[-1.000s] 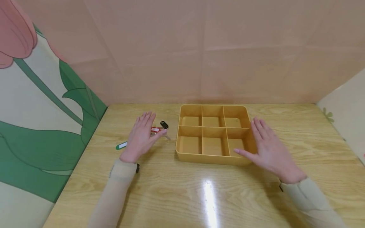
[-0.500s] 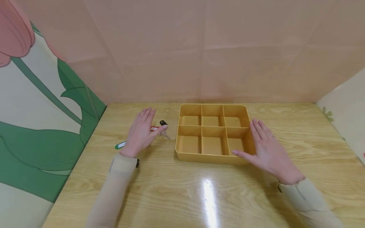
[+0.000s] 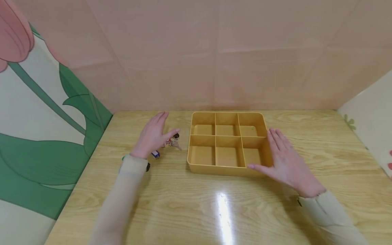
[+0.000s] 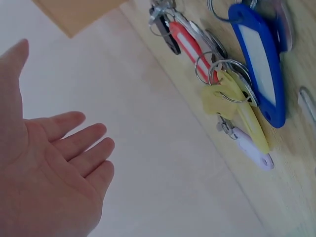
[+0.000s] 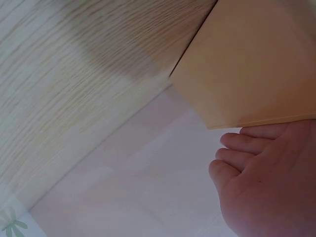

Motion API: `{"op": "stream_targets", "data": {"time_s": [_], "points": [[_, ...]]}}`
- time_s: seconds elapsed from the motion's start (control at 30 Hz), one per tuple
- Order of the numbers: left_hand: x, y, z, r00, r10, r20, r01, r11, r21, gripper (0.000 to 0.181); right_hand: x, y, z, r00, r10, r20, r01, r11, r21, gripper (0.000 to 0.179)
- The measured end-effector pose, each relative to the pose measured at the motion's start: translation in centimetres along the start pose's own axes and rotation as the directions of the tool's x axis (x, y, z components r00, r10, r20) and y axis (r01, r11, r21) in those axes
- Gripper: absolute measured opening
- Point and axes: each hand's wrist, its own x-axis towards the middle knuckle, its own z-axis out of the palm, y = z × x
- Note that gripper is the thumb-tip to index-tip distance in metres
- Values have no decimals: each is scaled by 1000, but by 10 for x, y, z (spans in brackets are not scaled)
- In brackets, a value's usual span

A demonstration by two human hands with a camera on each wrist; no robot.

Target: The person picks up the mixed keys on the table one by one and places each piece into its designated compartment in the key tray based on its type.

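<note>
Keys with coloured tags lie on the table left of the yellow divided box (image 3: 226,170). My left hand (image 3: 149,137) hovers above them with fingers extended and thumb spread, holding nothing. The left wrist view shows a blue tag (image 4: 256,64), a red tag (image 4: 192,49), a yellow tag (image 4: 251,118), a lilac tag (image 4: 252,148) and a black piece (image 4: 167,33), with metal rings and keys. Along the box's right side rests my right hand (image 3: 289,165), fingers straight against the wall near the rim, thumb over the front right compartment. My left forearm hides part of the key group.
The box has several compartments, with nothing visible in them. Behind the wooden table (image 3: 190,204) rises a pinkish wall (image 3: 214,68). A wall with a painted flower (image 3: 70,143) borders the left side, and a pale wall (image 3: 373,115) the right.
My left hand has shifted slightly forward over the keys, uncovering the blue tag and covering most of the green one. The right hand stays almost still beside the box.
</note>
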Motion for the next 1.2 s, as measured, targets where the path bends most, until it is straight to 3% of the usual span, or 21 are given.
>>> {"op": "stream_targets", "data": {"time_s": [0.23, 0.57, 0.93, 1.07, 1.2], "points": [[12, -5, -1, 997, -6, 77, 7, 1000, -12, 88, 0, 0, 1, 1000, 1, 3, -1, 1000, 7, 122], [22, -8, 7, 984, -24, 178, 51, 988, -147, 67, 1, -2, 0, 1000, 8, 8, -8, 1000, 16, 122], [25, -14, 19, 965, -45, 258, 102, 972, -213, 50, -1, -3, -1, 1000, 10, 14, -10, 1000, 13, 121], [24, -14, 24, 955, -60, 290, 125, 970, -210, 48, -2, -3, -1, 1000, 11, 12, -11, 1000, 13, 122], [26, -16, 28, 958, -50, 283, 106, 977, -184, 45, -2, -3, -2, 1000, 12, 13, -12, 1000, 11, 122]]}}
